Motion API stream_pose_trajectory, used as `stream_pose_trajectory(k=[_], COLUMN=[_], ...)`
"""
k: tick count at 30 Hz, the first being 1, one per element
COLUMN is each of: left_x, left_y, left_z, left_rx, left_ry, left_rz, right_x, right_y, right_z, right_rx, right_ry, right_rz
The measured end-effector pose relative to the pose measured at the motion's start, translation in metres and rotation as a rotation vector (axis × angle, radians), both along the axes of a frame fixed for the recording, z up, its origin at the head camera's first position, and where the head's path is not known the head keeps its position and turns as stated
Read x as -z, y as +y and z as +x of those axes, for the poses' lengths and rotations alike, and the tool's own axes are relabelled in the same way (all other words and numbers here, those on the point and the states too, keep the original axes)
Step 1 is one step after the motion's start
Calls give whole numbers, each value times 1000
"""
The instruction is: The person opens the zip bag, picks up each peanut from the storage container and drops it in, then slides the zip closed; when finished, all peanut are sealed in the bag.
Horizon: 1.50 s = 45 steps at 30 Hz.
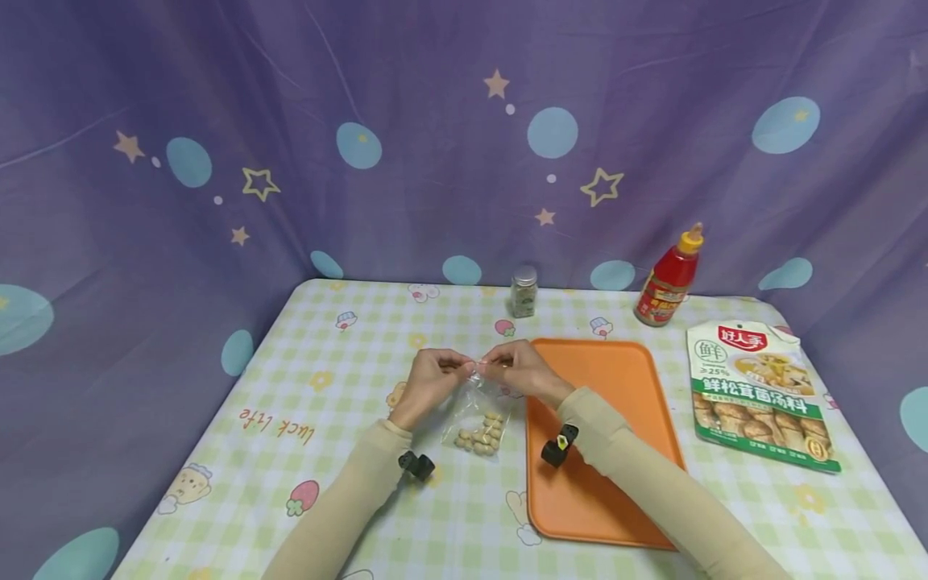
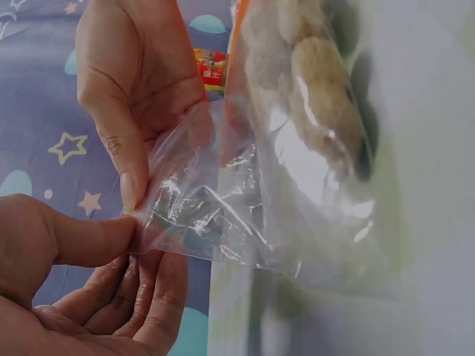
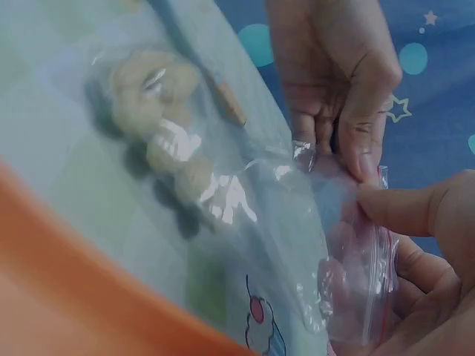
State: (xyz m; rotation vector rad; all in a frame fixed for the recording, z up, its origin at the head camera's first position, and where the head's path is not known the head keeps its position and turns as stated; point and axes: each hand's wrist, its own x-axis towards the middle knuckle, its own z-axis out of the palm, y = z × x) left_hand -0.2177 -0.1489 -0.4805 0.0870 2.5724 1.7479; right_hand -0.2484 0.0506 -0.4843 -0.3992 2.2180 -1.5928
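A clear zip bag (image 1: 467, 407) with several unshelled peanuts (image 1: 487, 435) in its lower part hangs just left of the orange tray. My left hand (image 1: 432, 383) pinches its top edge between thumb and fingers. Close beside it, my right hand (image 1: 525, 370) pinches the same edge, and the two thumbs nearly meet. The right wrist view shows the red zip line (image 3: 389, 274) along the bag's mouth. Whether the zip is parted there, I cannot tell. Crinkled plastic (image 2: 215, 208) stretches from the fingers toward the peanuts in the left wrist view.
The orange tray (image 1: 602, 499) lies under my right forearm. Behind it stand a small glass jar (image 1: 524, 294) with a silver lid and a red sauce bottle (image 1: 669, 282) with a yellow cap. A mushroom-printed food pouch (image 1: 757, 395) lies at the right on the checked tablecloth (image 1: 275, 475).
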Motion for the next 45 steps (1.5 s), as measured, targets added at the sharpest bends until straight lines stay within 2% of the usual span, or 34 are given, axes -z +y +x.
stream_pose_trajectory(k=[11, 24, 31, 34, 38, 45], left_x=[1, 2, 2, 1, 1, 1], left_y=[2, -6, -10, -10, -10, -11], left_z=[-5, -4, -4, -5, -6, -6], left_rx=[-45, -68, -37, -48, -54, -20], left_ry=[-33, -33, -62, -56, -67, -97], left_rz=[-26, 8, 17, 10, 15, 13], right_x=[-4, -4, -4, -5, -4, -1], right_y=[7, 22, 34, 38, 42, 46], right_z=[0, 3, 6, 6, 6, 9], right_rx=[-10, 11, 28, 34, 38, 51], right_ry=[2, 66, 39, 31, 37, 53], right_rz=[62, 151, 156, 140, 139, 137])
